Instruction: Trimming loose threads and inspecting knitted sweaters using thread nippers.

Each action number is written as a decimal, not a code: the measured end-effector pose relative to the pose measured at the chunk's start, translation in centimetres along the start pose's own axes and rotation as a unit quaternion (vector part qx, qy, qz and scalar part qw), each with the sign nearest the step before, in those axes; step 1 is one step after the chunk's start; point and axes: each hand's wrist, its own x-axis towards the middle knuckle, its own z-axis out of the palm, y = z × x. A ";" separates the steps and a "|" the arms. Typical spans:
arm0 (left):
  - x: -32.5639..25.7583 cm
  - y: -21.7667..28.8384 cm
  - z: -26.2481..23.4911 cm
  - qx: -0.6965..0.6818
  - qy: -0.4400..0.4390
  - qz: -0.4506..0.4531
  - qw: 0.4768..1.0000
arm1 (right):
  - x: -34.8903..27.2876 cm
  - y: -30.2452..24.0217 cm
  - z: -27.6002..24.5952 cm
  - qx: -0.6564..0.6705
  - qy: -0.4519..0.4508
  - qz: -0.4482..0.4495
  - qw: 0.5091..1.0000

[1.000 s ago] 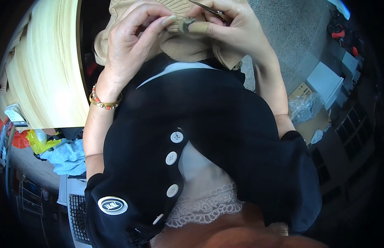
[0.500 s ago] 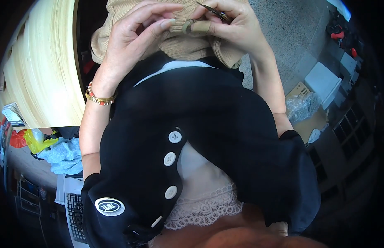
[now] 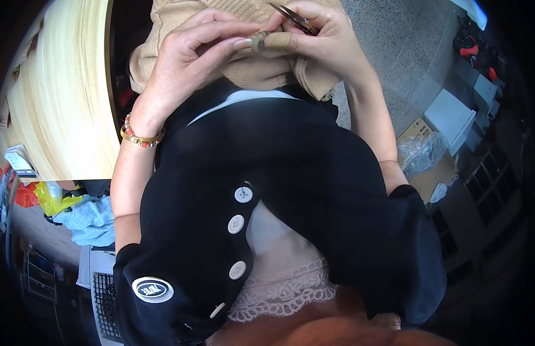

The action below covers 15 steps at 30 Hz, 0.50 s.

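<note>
Over my lap lies a beige ribbed knit garment [image 3: 244,69], with both hands above it at the top of the view. My left hand [image 3: 192,55] pinches a small greenish-beige round piece [image 3: 259,42], perhaps a button, between thumb and forefinger. From the other side my right hand [image 3: 322,40] meets the same piece with its thumb and forefinger; the thumb wears a tan wrap. Small dark metal thread snips [image 3: 296,20] are also held in my right hand, blades pointing up and left. Whether a thread runs between the hands is too fine to tell.
To the left stands a light wood-grain table [image 3: 65,92] with a small stack of cards [image 3: 21,161] on its near edge. Below it are a yellow bag [image 3: 54,199] and blue cloth [image 3: 89,216]. White boxes [image 3: 449,118] and clear plastic wrap [image 3: 420,153] lie on the right-hand floor.
My left hand has moved right, and its fingertips now close on the small round piece that my right hand was holding. The snips stay in my right hand, tilted slightly differently.
</note>
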 end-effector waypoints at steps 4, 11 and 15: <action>0.3 0.0 0.0 0.014 0.012 0.018 1.000 | 0.2 -0.2 -0.1 -0.015 0.011 0.029 0.999; 0.1 0.3 0.3 0.060 0.040 0.045 0.996 | 0.1 -0.5 0.6 -0.056 0.045 0.048 0.996; 0.0 0.3 0.4 0.057 0.050 0.042 0.996 | 0.1 -0.3 0.6 -0.046 0.044 0.026 0.998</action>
